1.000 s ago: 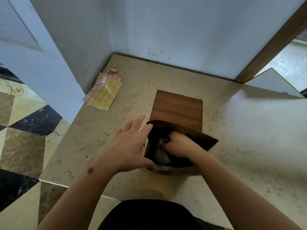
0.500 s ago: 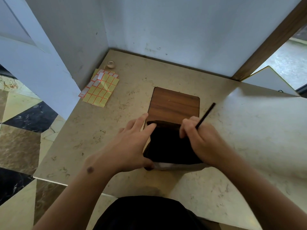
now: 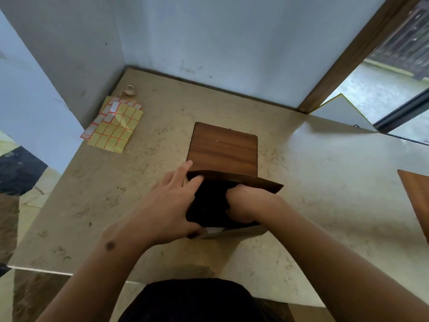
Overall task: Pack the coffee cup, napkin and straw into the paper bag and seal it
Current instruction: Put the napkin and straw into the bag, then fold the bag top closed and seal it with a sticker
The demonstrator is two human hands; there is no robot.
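- At the bag's [image 3: 234,182] open mouth, the right hand [image 3: 241,205] reaches down inside with its fingers curled; whether it grips anything I cannot tell, since the inside is dark
- On the bag's left wall the left hand [image 3: 167,205] rests with straight fingers along the rim and the thumb at the near lower corner, steadying the bag without clasping it
- The bag stands upright on the table [image 3: 325,182], its far rim overlapping the near end of a wooden board [image 3: 222,147]
- Cup, napkin and straw are nowhere on the table, so I judge them to be inside the bag already, or the last of them going in now; nothing within can be made out
- Left to do, as I read it: draw the right hand out, fold the top shut and seal it
- Well apart, at the far left corner, lie a sheet of yellow stickers [image 3: 116,129] and a small tape roll [image 3: 130,90], either likely meant for the seal; both look untouched, so sealing has not begun
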